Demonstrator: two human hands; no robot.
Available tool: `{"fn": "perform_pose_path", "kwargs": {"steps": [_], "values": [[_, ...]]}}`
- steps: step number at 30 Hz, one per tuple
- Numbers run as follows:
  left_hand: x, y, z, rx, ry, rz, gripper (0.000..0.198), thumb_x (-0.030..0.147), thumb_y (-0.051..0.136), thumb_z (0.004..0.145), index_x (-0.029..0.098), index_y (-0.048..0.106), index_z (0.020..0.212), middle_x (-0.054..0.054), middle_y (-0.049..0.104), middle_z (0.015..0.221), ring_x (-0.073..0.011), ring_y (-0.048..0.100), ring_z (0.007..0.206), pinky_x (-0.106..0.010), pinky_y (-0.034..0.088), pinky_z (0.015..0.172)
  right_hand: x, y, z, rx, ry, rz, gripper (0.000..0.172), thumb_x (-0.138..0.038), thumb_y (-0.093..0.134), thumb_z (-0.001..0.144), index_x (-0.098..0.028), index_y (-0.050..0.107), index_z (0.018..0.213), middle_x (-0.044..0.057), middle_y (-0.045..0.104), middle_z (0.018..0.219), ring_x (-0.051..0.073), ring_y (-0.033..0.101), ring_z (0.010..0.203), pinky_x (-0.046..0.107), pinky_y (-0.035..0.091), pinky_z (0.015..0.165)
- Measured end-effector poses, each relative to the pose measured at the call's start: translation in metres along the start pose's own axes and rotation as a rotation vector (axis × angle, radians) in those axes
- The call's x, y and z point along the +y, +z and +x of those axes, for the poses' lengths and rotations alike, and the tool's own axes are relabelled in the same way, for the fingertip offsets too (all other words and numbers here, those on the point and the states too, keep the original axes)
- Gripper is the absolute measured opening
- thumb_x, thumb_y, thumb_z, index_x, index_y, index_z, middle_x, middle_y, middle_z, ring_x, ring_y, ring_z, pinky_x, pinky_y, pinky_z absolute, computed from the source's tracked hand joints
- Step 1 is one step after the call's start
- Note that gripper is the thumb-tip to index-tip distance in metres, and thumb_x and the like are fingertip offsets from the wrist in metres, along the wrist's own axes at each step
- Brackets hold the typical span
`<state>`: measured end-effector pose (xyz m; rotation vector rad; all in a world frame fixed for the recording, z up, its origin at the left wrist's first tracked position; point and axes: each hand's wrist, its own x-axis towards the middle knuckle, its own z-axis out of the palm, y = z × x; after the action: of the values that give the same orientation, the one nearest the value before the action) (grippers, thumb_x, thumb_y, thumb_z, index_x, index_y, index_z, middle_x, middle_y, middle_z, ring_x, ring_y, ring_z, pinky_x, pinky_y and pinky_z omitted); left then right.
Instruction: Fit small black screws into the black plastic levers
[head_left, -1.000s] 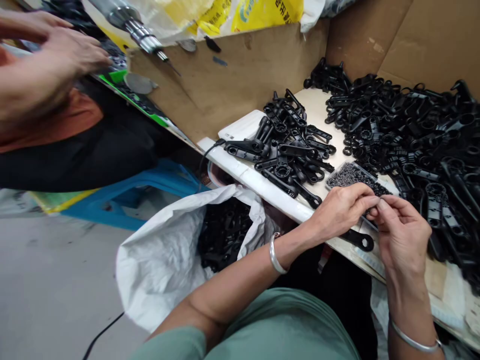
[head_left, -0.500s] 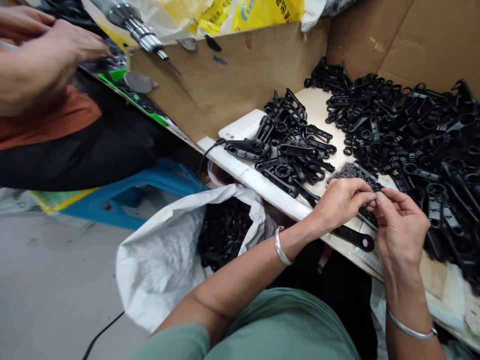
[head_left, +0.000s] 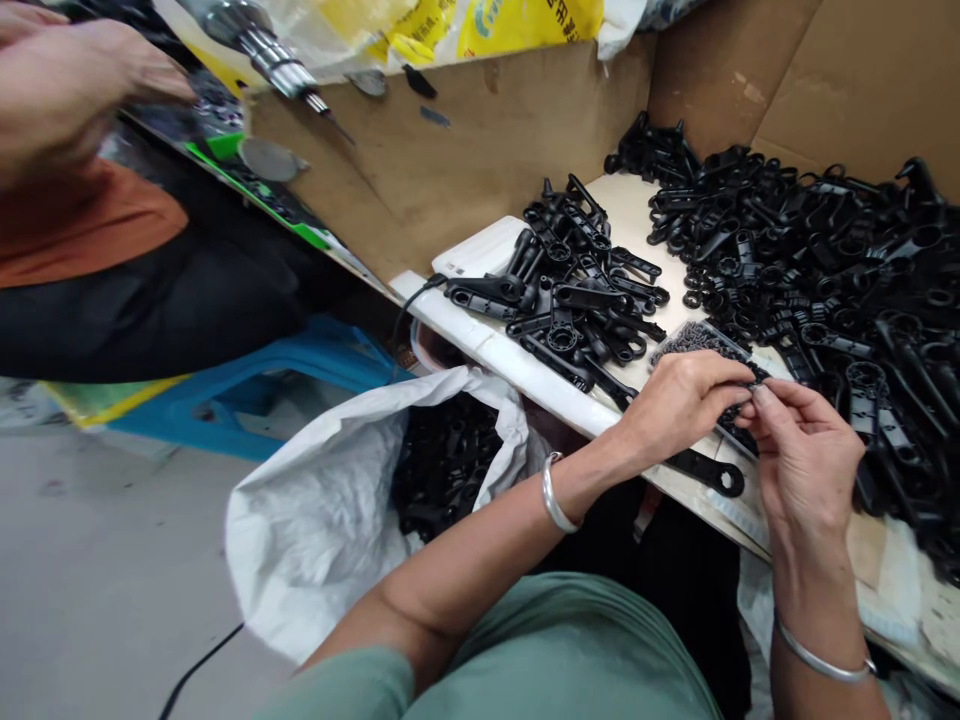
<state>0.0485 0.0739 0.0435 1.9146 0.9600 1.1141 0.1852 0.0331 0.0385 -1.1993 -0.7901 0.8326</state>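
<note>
My left hand (head_left: 679,405) and my right hand (head_left: 806,450) meet fingertip to fingertip above the table's front part. Both are closed in a pinch, around something small and dark that I cannot make out. Just behind them lies a clear tray of small dark screws (head_left: 694,342), partly hidden by my left hand. Below the left wrist a black plastic arm-shaped part (head_left: 709,470) with a notched round hole rests at the table edge, one end covered by my hand.
Black plastic parts are heaped at the right (head_left: 825,260) and, in a smaller pile, at the middle (head_left: 570,290). A white sack (head_left: 315,520) of black parts stands below the edge. An electric screwdriver (head_left: 274,60) hangs upper left, near a co-worker's hand (head_left: 90,80) and a blue stool (head_left: 225,400).
My hands stay pinched together over the tray, with the fingertips slightly shifted. The co-worker's hands have moved up and left. The whole view has drifted a little.
</note>
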Motion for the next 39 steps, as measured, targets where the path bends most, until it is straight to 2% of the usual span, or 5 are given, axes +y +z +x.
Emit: {"fn": "perform_pose_path", "kwargs": {"steps": [5, 11, 19, 31, 39], "values": [[0.001, 0.007, -0.011, 0.048, -0.036, -0.221, 0.012, 0.012, 0.068, 0.087, 0.016, 0.079, 0.087, -0.004, 0.078, 0.091, -0.0133, 0.071, 0.085, -0.022, 0.054, 0.084, -0.002, -0.01, -0.011, -0.078, 0.035, 0.013, 0.026, -0.027, 0.09, 0.065, -0.017, 0.077, 0.084, 0.0, 0.071, 0.063, 0.01, 0.067, 0.056, 0.02, 0.059, 0.06], [0.004, 0.01, -0.022, 0.038, -0.282, -0.647, 0.007, 0.015, 0.074, 0.08, 0.013, 0.079, 0.084, -0.004, 0.078, 0.082, -0.0114, 0.069, 0.073, -0.02, 0.055, 0.071, -0.004, -0.024, -0.025, -0.168, 0.07, 0.006, 0.022, -0.028, 0.089, 0.069, -0.02, 0.079, 0.086, 0.001, 0.073, 0.072, 0.01, 0.067, 0.061, 0.02, 0.058, 0.059], [0.012, 0.009, -0.031, -0.013, -0.368, -0.839, 0.005, 0.013, 0.075, 0.075, 0.011, 0.078, 0.079, -0.002, 0.072, 0.067, -0.008, 0.061, 0.06, -0.018, 0.05, 0.057, -0.005, -0.021, -0.034, -0.125, 0.011, 0.0, 0.023, -0.028, 0.091, 0.063, -0.022, 0.079, 0.081, 0.0, 0.073, 0.071, 0.009, 0.064, 0.055, 0.02, 0.055, 0.053], [0.013, 0.012, -0.04, -0.004, -0.355, -0.686, 0.006, 0.011, 0.073, 0.077, 0.013, 0.079, 0.081, -0.001, 0.072, 0.07, -0.0066, 0.059, 0.058, -0.017, 0.049, 0.058, 0.0, -0.03, -0.046, -0.035, -0.035, -0.179, 0.022, -0.031, 0.087, 0.069, -0.02, 0.08, 0.086, 0.005, 0.075, 0.089, 0.012, 0.066, 0.062, 0.027, 0.057, 0.055], [0.016, 0.013, -0.046, -0.021, -0.325, -0.659, 0.007, 0.011, 0.073, 0.079, 0.013, 0.079, 0.082, -0.002, 0.074, 0.074, -0.0085, 0.063, 0.065, -0.017, 0.05, 0.063, 0.002, -0.031, -0.049, 0.001, -0.129, -0.238, 0.023, -0.031, 0.087, 0.07, -0.02, 0.079, 0.088, 0.001, 0.072, 0.074, 0.013, 0.065, 0.056, 0.028, 0.059, 0.057]]}}
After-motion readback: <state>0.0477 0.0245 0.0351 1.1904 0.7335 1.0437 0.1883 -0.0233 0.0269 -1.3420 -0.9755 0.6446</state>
